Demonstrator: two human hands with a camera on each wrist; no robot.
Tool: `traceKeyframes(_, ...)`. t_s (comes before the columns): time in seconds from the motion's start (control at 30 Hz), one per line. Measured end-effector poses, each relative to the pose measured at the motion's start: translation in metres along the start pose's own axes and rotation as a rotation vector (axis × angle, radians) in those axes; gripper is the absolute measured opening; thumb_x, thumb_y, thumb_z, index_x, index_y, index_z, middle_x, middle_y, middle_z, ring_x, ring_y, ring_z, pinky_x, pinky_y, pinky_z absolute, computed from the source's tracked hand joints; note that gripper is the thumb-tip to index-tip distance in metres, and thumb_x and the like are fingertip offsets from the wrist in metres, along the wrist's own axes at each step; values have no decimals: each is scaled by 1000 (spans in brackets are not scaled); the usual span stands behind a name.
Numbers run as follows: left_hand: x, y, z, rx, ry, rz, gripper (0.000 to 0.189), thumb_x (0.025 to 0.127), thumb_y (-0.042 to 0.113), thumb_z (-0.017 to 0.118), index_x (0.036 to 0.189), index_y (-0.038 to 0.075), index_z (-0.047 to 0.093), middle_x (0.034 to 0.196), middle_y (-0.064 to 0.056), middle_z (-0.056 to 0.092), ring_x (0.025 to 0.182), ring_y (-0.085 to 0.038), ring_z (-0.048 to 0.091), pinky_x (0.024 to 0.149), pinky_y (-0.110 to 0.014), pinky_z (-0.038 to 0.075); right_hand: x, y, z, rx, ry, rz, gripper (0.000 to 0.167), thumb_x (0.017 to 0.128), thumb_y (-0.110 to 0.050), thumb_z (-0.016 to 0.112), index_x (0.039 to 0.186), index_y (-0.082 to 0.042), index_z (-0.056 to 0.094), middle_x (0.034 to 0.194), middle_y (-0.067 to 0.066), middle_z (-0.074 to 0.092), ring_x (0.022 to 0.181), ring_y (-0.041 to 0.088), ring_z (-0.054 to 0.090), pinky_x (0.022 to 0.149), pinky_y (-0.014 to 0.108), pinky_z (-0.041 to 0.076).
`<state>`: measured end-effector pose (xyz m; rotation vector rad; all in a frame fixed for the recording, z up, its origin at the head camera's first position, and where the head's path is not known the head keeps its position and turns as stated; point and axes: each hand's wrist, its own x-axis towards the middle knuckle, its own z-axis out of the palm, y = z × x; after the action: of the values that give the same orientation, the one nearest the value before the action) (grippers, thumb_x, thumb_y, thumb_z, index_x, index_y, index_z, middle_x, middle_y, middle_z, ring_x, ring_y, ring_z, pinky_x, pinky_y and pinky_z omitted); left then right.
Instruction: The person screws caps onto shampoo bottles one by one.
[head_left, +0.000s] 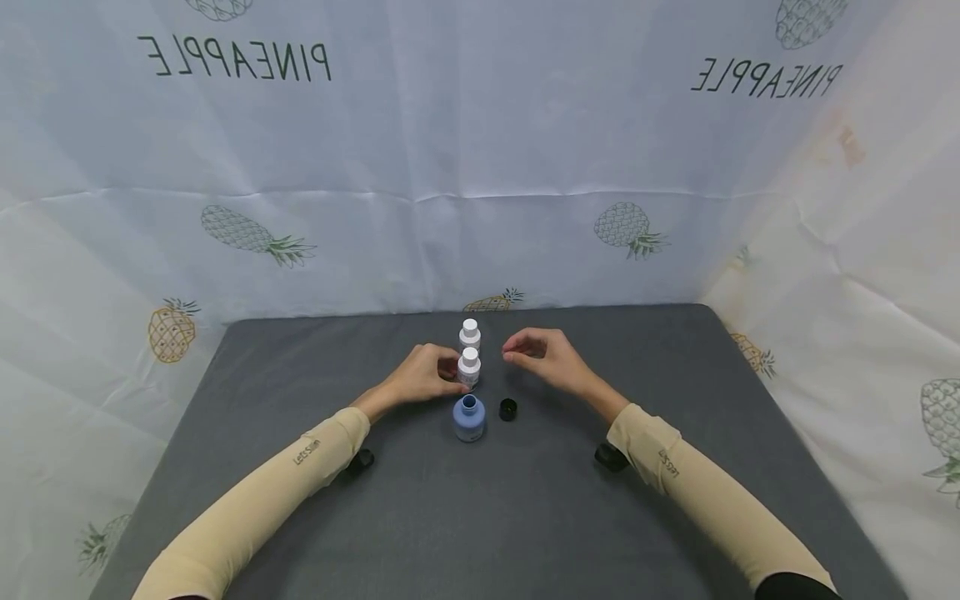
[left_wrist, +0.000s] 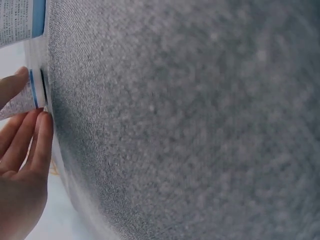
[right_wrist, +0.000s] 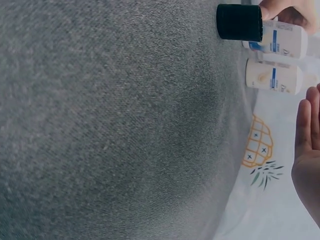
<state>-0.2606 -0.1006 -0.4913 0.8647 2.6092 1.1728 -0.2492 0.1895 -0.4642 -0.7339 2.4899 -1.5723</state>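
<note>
My left hand (head_left: 420, 373) holds the nearer small white bottle (head_left: 468, 367), thumb on its near side and fingers on the far side. In the left wrist view this bottle (left_wrist: 22, 100) has a blue stripe near its base. A second white bottle (head_left: 469, 333) with a white cap stands upright just behind it. In front is a blue bottle (head_left: 469, 423) with its mouth uncovered. The black cap (head_left: 507, 409) lies to the right of the blue bottle. My right hand (head_left: 551, 360) hovers right of the white bottles, fingers loosely bent, holding nothing.
A grey cloth-covered table (head_left: 480, 517) carries the bottles. Behind it hangs a white curtain (head_left: 420, 150) printed with pineapples. Dark devices sit at the left wrist (head_left: 362, 460) and the right wrist (head_left: 611, 457).
</note>
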Motion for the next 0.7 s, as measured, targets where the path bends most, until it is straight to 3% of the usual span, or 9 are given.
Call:
traceKeyframes(0.4,-2,-2,-2,0,-13,-17,41,84,17,95,117,1,78,106,-13,82,97,-18,79,87,-28,68,-2,0,4,-17,14,3,12,102,-9,75,113,-5,78,111,14,80,99,15,75,88,22,64)
traceKeyframes(0.7,-25,0,-9,-53,-51,-25,50,88,9,91,132,-6,71,128,-23,77,117,-33,77,97,-30,67,-7,4,-2,-29,9,14,14,102,-11,76,115,-5,78,114,15,80,102,16,77,91,23,64)
